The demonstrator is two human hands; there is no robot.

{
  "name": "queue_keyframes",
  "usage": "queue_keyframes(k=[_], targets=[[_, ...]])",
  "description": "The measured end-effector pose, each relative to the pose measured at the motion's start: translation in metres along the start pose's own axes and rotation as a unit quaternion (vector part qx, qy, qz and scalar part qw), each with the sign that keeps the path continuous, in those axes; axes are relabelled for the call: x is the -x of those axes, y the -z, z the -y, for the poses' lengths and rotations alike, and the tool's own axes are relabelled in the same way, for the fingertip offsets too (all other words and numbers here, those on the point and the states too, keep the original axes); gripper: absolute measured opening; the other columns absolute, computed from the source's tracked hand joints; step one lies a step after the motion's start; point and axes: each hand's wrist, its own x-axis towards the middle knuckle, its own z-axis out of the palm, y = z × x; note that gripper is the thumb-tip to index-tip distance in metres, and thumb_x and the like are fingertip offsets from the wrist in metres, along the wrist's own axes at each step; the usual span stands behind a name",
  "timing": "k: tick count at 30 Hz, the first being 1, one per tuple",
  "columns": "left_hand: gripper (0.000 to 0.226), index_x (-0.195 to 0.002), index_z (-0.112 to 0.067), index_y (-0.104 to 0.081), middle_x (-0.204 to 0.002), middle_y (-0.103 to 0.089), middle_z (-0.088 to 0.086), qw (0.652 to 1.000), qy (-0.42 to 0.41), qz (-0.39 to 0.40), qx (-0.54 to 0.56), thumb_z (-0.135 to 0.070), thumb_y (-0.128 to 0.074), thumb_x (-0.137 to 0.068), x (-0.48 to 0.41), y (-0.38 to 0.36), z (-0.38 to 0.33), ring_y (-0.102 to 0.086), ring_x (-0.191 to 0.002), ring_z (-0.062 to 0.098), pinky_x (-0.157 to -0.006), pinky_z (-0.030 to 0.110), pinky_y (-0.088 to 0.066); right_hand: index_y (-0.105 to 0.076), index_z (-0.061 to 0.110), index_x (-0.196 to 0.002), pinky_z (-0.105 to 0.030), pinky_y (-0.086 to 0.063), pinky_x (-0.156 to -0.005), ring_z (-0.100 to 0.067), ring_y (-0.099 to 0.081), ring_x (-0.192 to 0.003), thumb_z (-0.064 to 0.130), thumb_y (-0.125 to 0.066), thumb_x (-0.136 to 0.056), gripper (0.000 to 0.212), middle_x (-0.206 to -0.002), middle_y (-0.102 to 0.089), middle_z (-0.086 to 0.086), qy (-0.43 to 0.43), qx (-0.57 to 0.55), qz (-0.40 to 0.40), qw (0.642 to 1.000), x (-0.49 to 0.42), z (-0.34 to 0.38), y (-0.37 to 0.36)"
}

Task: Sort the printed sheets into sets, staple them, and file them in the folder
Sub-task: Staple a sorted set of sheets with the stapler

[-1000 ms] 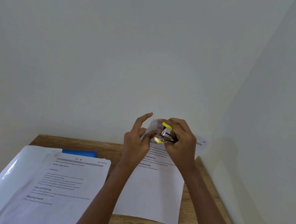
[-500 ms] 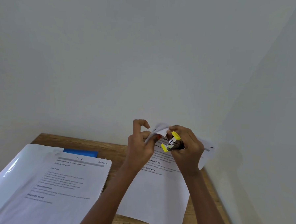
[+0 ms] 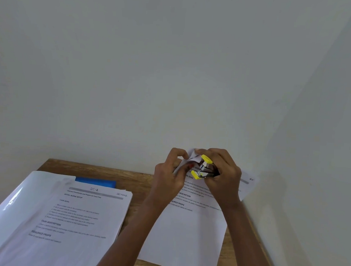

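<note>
A set of printed sheets (image 3: 187,231) lies on the right side of the wooden desk (image 3: 135,179). My left hand (image 3: 169,177) pinches its lifted top-left corner. My right hand (image 3: 224,176) grips a small stapler (image 3: 204,170) with yellow tips, held at that same corner. To the left, a stack of printed sheets (image 3: 78,215) rests on a glossy white folder (image 3: 18,198).
A blue object (image 3: 95,182) shows behind the stack, partly hidden. White walls close the desk at the back and on the right, where the sheet's far corner (image 3: 250,180) touches the wall.
My hands and the stapler have shifted slightly right and down. My left index finger has curled in over the paper corner, and the stapler sits closer against the fold.
</note>
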Motion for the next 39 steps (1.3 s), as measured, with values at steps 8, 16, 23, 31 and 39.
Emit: queue_keyframes(k=[8,16,23,31,39], targets=[[0.039,-0.1,-0.024,-0.054,-0.075,-0.059,-0.006,0.996,-0.074,-0.009,-0.044,0.007,-0.067,-0.079,0.001,-0.001,0.007,-0.045,-0.053,-0.012,-0.05,0.0,-0.031,-0.071,0.003,-0.087,-0.02,-0.046,-0.058,-0.009,-0.059,-0.079,-0.025,-0.069,-0.053,0.044,-0.093,-0.06,0.002,-0.024,-0.039,0.011,0.999,-0.001,-0.001,0.003],[0.028,-0.092,-0.023,-0.048,-0.058,-0.049,-0.007,0.998,-0.045,-0.016,-0.031,-0.005,-0.067,-0.082,0.001,0.0,0.004,-0.042,-0.045,0.009,-0.044,0.002,-0.024,-0.068,0.009,-0.08,-0.022,-0.047,-0.058,-0.008,-0.06,-0.078,-0.027,-0.072,-0.049,0.048,-0.084,-0.066,-0.002,-0.005,-0.042,-0.016,0.999,0.002,-0.003,0.004],[0.03,-0.104,-0.026,-0.05,-0.057,-0.061,-0.006,1.0,-0.024,-0.014,-0.007,-0.01,-0.067,-0.084,0.002,-0.001,0.004,-0.044,-0.042,0.001,-0.042,0.005,-0.027,-0.069,0.004,-0.077,-0.024,-0.047,-0.055,-0.008,-0.059,-0.076,-0.022,-0.069,-0.054,0.035,-0.084,-0.066,-0.003,-0.003,-0.028,-0.009,1.0,0.001,-0.004,0.005],[0.027,-0.1,-0.025,-0.053,-0.064,-0.06,-0.009,0.998,-0.059,-0.012,-0.021,-0.009,-0.067,-0.084,0.001,0.001,0.005,-0.045,-0.044,0.001,-0.046,0.001,-0.029,-0.072,0.006,-0.082,-0.02,-0.047,-0.056,-0.003,-0.059,-0.08,-0.016,-0.076,-0.059,0.032,-0.09,-0.065,-0.001,0.011,-0.026,0.012,1.0,-0.004,-0.003,0.009],[0.025,-0.097,-0.026,-0.045,-0.054,-0.058,-0.014,1.0,-0.02,-0.009,0.015,-0.022,-0.067,-0.086,0.002,-0.003,-0.005,-0.048,-0.041,-0.004,-0.042,0.004,-0.026,-0.066,0.013,-0.101,-0.016,-0.051,-0.078,-0.007,-0.063,-0.101,-0.022,-0.066,-0.059,0.055,-0.106,-0.068,0.002,0.013,-0.08,0.049,0.995,-0.008,0.001,0.013]])
